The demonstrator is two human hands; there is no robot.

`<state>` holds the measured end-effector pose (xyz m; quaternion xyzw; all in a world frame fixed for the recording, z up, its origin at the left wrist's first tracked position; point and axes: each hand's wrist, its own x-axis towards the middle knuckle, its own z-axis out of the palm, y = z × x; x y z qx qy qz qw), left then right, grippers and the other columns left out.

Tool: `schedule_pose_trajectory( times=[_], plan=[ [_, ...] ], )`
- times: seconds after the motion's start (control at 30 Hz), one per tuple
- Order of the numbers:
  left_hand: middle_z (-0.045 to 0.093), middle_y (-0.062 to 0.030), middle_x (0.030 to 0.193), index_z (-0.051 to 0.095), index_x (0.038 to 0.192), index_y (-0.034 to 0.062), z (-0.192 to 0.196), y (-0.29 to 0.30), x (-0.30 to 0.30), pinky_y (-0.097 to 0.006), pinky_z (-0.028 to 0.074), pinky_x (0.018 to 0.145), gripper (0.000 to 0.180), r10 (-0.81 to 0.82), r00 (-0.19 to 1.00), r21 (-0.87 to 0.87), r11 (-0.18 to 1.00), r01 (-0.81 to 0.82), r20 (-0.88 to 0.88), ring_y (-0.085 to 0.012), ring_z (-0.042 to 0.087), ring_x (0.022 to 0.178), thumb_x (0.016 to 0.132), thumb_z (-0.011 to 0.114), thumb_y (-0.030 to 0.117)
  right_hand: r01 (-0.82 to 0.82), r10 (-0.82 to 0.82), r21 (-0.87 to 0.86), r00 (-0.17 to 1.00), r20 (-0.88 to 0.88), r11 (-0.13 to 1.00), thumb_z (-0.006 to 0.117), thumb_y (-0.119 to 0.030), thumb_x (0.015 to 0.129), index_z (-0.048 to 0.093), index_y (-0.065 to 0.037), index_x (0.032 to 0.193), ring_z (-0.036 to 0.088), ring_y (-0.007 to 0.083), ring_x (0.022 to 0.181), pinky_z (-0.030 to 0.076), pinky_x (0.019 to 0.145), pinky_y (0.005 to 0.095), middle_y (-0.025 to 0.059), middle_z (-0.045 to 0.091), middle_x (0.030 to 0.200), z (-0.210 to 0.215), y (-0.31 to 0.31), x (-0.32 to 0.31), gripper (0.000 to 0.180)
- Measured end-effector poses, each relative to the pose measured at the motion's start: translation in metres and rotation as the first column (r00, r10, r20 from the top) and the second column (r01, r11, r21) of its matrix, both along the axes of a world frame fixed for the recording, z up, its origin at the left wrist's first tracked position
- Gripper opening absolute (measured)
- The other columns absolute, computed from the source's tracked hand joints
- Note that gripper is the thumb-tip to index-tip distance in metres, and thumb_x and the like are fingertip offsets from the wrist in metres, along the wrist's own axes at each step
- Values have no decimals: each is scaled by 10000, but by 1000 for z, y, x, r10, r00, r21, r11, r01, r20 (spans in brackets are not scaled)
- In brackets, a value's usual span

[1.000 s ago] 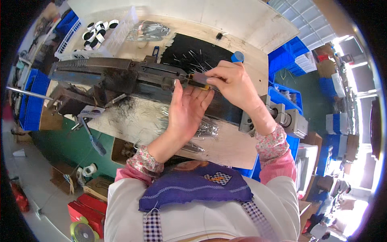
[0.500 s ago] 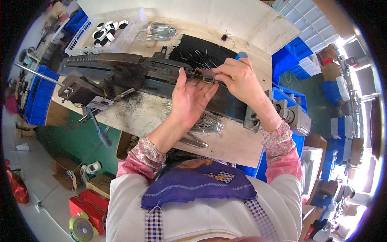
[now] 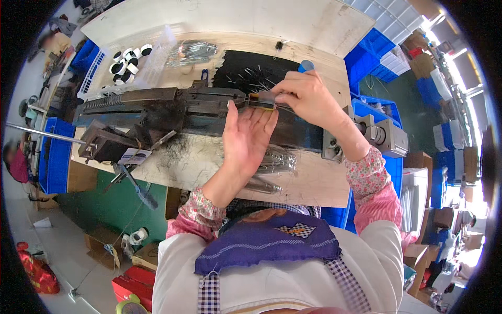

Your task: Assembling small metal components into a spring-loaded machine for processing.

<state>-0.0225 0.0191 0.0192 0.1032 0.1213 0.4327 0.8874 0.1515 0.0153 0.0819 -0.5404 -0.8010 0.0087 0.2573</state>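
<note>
My left hand [image 3: 246, 135] lies palm up, fingers stretched and thumb apart, just below the working end of a dark metal bench machine [image 3: 209, 99]. It seems to hold nothing. At that end my right hand [image 3: 308, 97] pinches a small greyish piece [image 3: 267, 97] with yellowish edges, between thumb and forefinger. The piece sits just above my left fingertips; whether it touches them or the machine I cannot tell. Behind the hands, thin metal wires [image 3: 256, 73] lie scattered on a black cloth [image 3: 227, 68].
A clear basket [image 3: 159, 60] of black-and-white rings stands far left, beside a pile of wires [image 3: 192, 53]. More bundled wires [image 3: 274, 162] lie before the machine. A blue cap [image 3: 306, 66] is behind my right hand. Grey motor [image 3: 392, 138] stands right; blue bins [image 3: 55, 152] flank the table.
The view has shifted slightly. My left hand has flattened out more, fingers straighter under the machine's end. My right hand keeps its pinch at the same spot.
</note>
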Motion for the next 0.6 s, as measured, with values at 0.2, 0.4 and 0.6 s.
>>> schedule_pose_trajectory(
  times=[0.2, 0.4, 0.6],
  plan=[
    [479, -182, 1269, 395, 1235, -78, 4, -2, 1, -382, 324, 1106, 625, 18, 1000, -40, 999, -17, 7, -288, 429, 1254, 975, 350, 488, 75, -77, -28, 994, -79, 997, 618, -122, 808, 656, -90, 889, 603, 267, 780, 429, 728, 372, 69, 617, 800, 8, -5, -4, 95],
    [516, -167, 1215, 469, 1135, -44, 0, -6, 2, -383, 321, 1093, 566, 90, 996, -14, 996, -90, 8, -270, 461, 1205, 982, 325, 482, 202, -195, -104, 978, 80, 974, 539, -79, 876, 510, -23, 1119, 636, 338, 726, 491, 582, 422, 154, 632, 793, 16, -36, -36, 251],
    [555, -113, 1108, 520, 1078, 3, -1, -3, -2, -362, 361, 1025, 491, 17, 996, -24, 1000, -20, -83, -230, 490, 1143, 987, 351, 456, 144, -112, -93, 952, 286, 985, 554, 13, 718, 508, 65, 1026, 632, 343, 673, 500, 548, 415, 157, 604, 719, 5, -33, -49, 317]
  ],
)
